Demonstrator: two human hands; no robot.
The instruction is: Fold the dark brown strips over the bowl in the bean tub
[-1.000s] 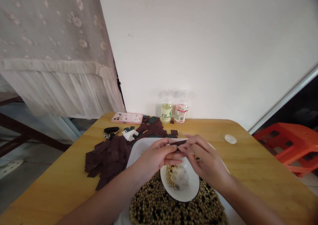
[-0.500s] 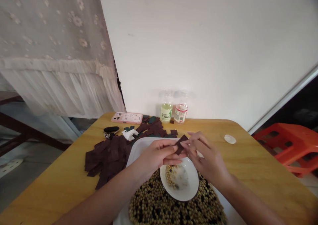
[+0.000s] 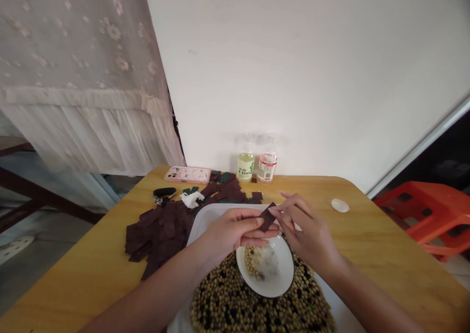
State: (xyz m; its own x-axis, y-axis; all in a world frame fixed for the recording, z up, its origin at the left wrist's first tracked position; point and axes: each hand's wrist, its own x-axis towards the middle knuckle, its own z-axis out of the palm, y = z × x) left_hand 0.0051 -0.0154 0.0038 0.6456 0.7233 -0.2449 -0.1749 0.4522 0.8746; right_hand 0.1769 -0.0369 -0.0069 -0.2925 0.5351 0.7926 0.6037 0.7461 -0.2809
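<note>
My left hand (image 3: 231,232) pinches a small dark brown rectangular piece (image 3: 267,217) above a white bowl (image 3: 265,265). My right hand (image 3: 308,232) meets it from the right, with thumb and forefinger closed on the piece's upper edge. The bowl holds a few pale beads and sits on a heap of tan and dark beads (image 3: 257,301) in a white tray (image 3: 205,218). A pile of the same dark pieces (image 3: 163,230) lies on the wooden table (image 3: 382,245) left of the tray.
At the back by the wall stand two small bottles (image 3: 256,165), with a pink phone (image 3: 187,174), a black key fob (image 3: 164,193) and a crumpled white scrap (image 3: 192,199) to their left. A white cap (image 3: 340,205) lies at the right. An orange stool (image 3: 436,210) stands beyond the table's right edge.
The dark piece, held flat and edge-on a second ago, now stands tilted with its face showing. Both hands have risen slightly and shifted a little right.
</note>
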